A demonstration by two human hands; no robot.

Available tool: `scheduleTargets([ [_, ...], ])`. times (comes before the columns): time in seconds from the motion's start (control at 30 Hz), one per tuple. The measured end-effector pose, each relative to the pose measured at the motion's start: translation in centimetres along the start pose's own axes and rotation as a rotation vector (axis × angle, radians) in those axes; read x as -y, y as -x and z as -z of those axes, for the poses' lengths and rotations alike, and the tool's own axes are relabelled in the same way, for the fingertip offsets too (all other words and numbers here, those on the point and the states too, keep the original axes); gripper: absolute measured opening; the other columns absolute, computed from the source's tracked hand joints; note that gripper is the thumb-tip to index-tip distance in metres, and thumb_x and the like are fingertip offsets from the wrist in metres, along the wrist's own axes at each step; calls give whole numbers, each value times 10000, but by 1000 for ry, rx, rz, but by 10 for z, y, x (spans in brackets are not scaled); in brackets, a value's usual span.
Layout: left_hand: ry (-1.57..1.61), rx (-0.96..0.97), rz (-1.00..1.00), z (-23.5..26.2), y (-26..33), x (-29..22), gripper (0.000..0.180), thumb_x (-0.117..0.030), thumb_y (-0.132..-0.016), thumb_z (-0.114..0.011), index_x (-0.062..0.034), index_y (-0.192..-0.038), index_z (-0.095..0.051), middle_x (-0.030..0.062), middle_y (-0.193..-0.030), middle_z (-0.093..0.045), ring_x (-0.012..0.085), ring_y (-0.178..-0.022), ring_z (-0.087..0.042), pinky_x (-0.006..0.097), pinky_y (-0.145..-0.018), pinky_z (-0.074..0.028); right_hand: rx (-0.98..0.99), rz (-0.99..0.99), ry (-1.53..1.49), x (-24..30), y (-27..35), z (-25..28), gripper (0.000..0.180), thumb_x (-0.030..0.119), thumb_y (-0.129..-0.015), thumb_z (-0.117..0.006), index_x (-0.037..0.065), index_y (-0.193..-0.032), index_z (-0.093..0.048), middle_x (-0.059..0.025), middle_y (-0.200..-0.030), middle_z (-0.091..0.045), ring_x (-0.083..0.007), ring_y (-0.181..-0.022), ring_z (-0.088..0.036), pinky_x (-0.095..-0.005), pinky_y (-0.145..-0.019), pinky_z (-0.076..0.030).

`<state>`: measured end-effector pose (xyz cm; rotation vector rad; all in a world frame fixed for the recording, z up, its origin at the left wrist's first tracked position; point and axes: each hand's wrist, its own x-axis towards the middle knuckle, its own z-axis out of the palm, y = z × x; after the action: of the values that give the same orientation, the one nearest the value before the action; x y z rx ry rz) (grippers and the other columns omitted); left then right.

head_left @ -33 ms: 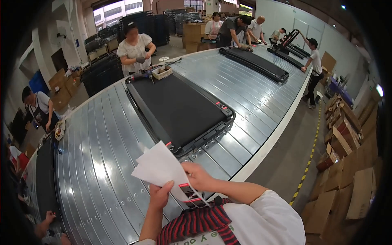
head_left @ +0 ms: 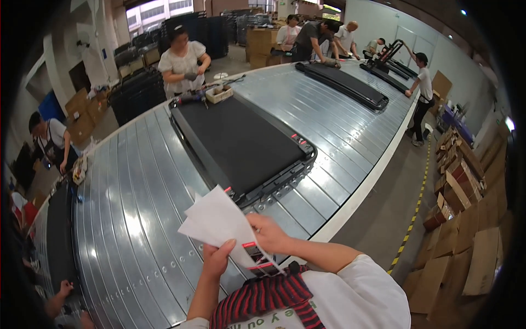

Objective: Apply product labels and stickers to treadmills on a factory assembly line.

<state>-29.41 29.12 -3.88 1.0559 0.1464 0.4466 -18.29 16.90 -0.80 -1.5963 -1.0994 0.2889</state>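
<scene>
A few white paper sheets [head_left: 215,217], fanned apart at their far end, are held above the slatted metal table. My left hand [head_left: 217,257] pinches them from the left with its thumb on top. At their right edge my right hand [head_left: 268,233] is closed, its fingertips partly hidden behind the paper. Dark and red print shows on the near part of the sheets. Just beyond the papers lies a black treadmill deck [head_left: 235,145], flat on the table, with small red labels at its near corners.
The metal-slatted table [head_left: 131,219] curves away to both sides. A tool box [head_left: 219,94] and a power drill [head_left: 189,98] sit at the treadmill's far end. Co-workers stand along the far edge, and another deck [head_left: 342,85] lies farther right. Cardboard boxes [head_left: 455,189] line the right floor.
The view has shifted very slightly. The sheets are turned a little within my hands, and both hands keep their hold.
</scene>
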Motion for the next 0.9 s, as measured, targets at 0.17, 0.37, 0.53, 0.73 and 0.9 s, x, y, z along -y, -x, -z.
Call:
scheduleTargets([
  [0.17,296,81,47,-1,-18,15,527,52,-633,-561,-25,-1137,-429,75,-1058,-520,214,-1020,-485,330,-889,-360,-106,139,96,12,-4,12,138,38,-728,-574,-7,-857,-557,-86,-768,-545,-178,-699,-534,-275,-622,-426],
  [0.37,530,195,50,19,-10,17,421,21,-699,-506,-10,-1115,-448,105,-1052,-533,220,-986,-512,338,-869,-396,-64,343,167,17,-14,1,64,-1,-718,-550,-1,-782,-542,-114,-741,-549,-272,-651,-540,-316,-566,-434],
  [0.53,301,-72,79,-20,-4,16,326,-84,-816,-510,-9,-1127,-449,70,-1073,-533,176,-967,-521,302,-845,-412,-63,312,107,-9,-6,13,36,11,-743,-537,-3,-775,-537,-107,-712,-547,-239,-617,-540,-301,-547,-429],
  [0.73,-59,-411,4,-34,-25,26,336,-161,-785,-579,32,-1049,-503,81,-982,-567,135,-870,-536,254,-757,-422,-230,-258,-615,-54,-9,66,124,121,-830,-519,20,-764,-546,3,-659,-538,-56,-590,-490,-188,-544,-407],
  [0.9,-373,-435,103,-64,-58,46,285,-193,-761,-602,26,-941,-575,55,-854,-593,105,-737,-540,249,-657,-437,-315,-59,-294,-67,-7,98,112,121,-809,-544,11,-792,-541,-16,-676,-550,-92,-589,-508,-213,-531,-411],
])
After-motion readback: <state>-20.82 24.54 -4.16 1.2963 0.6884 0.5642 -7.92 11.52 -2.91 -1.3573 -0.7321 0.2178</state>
